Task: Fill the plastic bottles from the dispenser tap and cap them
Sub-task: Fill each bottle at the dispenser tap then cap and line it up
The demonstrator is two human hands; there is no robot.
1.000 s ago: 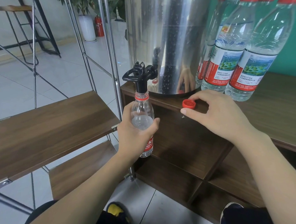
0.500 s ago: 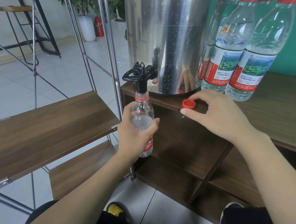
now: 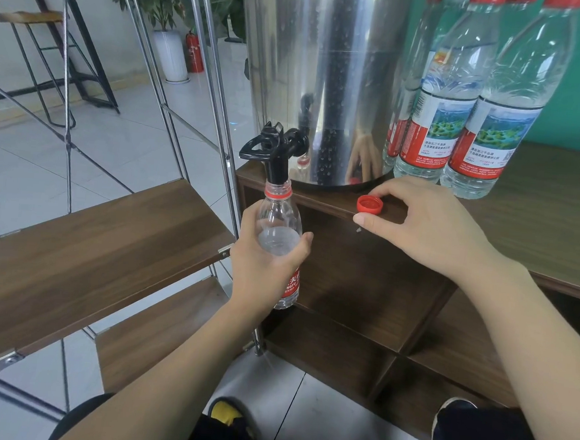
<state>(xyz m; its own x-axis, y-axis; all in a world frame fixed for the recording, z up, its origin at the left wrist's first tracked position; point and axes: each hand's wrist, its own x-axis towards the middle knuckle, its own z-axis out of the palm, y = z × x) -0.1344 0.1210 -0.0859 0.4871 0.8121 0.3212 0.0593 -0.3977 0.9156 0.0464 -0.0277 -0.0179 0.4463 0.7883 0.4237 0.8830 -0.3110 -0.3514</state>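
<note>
White floor tiles (image 3: 122, 146) fill the left of our view, with a metal-framed rack of wooden shelves (image 3: 101, 241) standing on them and a potted plant (image 3: 165, 22) and red fire extinguisher (image 3: 194, 53) far behind. Moving right, our left hand (image 3: 265, 262) wraps its fingers and thumb around a small plastic bottle (image 3: 280, 219), holding it upright off the edge of the bench (image 3: 557, 211) with its open neck right under the black tap (image 3: 275, 146) of the steel dispenser (image 3: 322, 77); water reaches roughly its shoulder. Further right, a red cap (image 3: 370, 204) lies on the bench edge, and our right hand (image 3: 429, 226) curls over it, thumb and forefinger on either side; we cannot tell whether they touch it. Behind stand capped, labelled bottles (image 3: 488, 106).
</note>
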